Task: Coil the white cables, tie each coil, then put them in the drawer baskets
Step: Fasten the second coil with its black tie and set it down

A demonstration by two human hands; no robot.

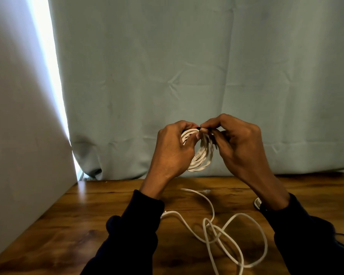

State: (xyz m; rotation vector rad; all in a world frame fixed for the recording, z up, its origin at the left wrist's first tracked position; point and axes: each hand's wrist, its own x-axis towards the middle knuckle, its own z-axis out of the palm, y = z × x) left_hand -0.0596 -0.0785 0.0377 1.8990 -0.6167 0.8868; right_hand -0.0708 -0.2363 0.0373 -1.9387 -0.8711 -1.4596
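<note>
My left hand (172, 150) grips the coiled white cable (202, 155) above the wooden table (87, 225). My right hand (238, 143) pinches a thin black tie (199, 128) at the coil's top. A loose white cable (226, 231) lies on the table.

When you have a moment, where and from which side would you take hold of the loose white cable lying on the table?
I would probably pinch the loose white cable near its free end with the clear plug, coming down from above. That end lies flat and alone on the wooden table, clear of the crossed loops nearer the person, so it should feed out without snagging.
</note>
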